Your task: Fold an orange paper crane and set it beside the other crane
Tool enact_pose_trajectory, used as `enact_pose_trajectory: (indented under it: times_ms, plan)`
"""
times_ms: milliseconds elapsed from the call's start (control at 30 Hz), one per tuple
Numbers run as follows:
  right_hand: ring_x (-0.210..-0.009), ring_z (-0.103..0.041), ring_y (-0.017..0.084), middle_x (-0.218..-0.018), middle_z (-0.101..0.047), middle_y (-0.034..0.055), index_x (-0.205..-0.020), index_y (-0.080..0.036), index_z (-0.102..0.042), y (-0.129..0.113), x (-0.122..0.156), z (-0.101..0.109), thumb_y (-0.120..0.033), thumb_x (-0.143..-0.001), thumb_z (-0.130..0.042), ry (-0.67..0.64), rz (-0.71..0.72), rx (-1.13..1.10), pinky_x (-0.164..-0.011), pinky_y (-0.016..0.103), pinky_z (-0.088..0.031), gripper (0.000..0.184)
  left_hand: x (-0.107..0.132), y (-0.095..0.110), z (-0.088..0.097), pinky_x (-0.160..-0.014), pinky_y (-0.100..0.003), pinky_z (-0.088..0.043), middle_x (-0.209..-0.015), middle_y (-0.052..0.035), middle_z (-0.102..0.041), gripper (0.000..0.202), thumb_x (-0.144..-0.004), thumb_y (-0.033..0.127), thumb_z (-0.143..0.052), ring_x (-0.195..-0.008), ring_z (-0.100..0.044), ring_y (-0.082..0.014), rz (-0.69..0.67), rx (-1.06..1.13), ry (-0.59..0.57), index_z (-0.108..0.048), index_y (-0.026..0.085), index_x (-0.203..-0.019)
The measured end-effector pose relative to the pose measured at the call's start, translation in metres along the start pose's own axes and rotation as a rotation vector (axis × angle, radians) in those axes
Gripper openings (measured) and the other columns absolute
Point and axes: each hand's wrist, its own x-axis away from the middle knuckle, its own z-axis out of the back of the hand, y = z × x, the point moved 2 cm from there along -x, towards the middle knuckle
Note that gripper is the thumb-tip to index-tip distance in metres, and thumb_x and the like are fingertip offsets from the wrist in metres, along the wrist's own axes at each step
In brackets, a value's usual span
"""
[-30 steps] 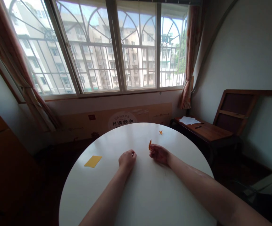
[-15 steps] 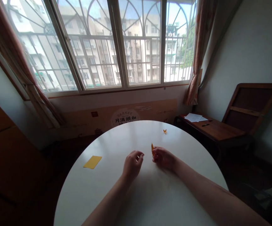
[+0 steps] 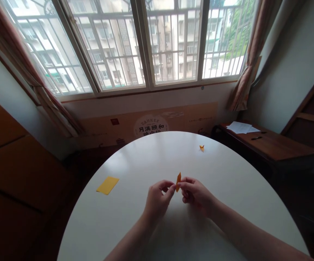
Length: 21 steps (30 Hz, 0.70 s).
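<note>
Right hand (image 3: 196, 194) has the orange folded paper (image 3: 179, 178) pinched between thumb and index finger, other fingers loosely curled under. So the piece sits right at those fingertips, on the hand's left side, standing more or less upright with a slight lean and its pointy end poking up above the grip. Left hand (image 3: 159, 198) comes in from the other side, thumb and fingertips nearly closed and nipping the paper's left edge, so it's basically sandwiched between the two hands. Can't make out the folds, way too small.

All this is over a round white table (image 3: 151, 154). Farther back and a bit right of the hands there's a little orange folded figure (image 3: 202, 148), with pointy ends sticking up. Flat yellow paper (image 3: 107, 185) lies off to the left, well apart from both hands.
</note>
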Motion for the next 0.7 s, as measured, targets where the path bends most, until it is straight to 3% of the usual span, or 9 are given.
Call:
enact_pose_trajectory:
  times_ms: [300, 467, 700]
  plan:
    - [-0.044, -0.044, 0.008, -0.052, -0.050, -0.0048, -0.069, -0.017, -0.063, -0.005, 0.007, -0.012, -0.039, -0.063, -0.086, -0.020, 0.043, 0.146, -0.043, 0.023, -0.038, 0.032, 0.002, 0.003, 0.002, -0.051, -0.022, -0.047, -0.065, -0.0036, -0.068, 0.023, -0.081, 0.034, -0.062, -0.060, -0.060, -0.0153, -0.015, 0.053, 0.016, -0.067, 0.017, -0.067]
    - [-0.045, -0.042, 0.006, -0.058, -0.050, -0.0056, -0.082, -0.015, -0.067, -0.005, 0.008, -0.015, -0.041, -0.066, -0.085, -0.084, 0.080, 0.166, -0.043, 0.021, -0.041, 0.035, 0.003, 0.006, 0.003, -0.049, -0.020, -0.042, -0.061, -0.0014, -0.062, 0.021, -0.081, 0.031, -0.062, -0.055, -0.053, -0.0120, -0.030, 0.077, 0.001, -0.064, 0.016, -0.066]
    - [-0.044, -0.043, 0.007, -0.055, -0.049, -0.0055, -0.078, -0.015, -0.067, -0.007, 0.009, -0.012, -0.043, -0.067, -0.084, -0.063, 0.085, 0.152, -0.043, 0.021, -0.041, 0.035, 0.004, 0.005, 0.002, -0.050, -0.021, -0.043, -0.066, -0.0032, -0.065, 0.025, -0.085, 0.034, -0.061, -0.060, -0.056, -0.0136, -0.035, 0.058, -0.030, -0.066, 0.016, -0.070]
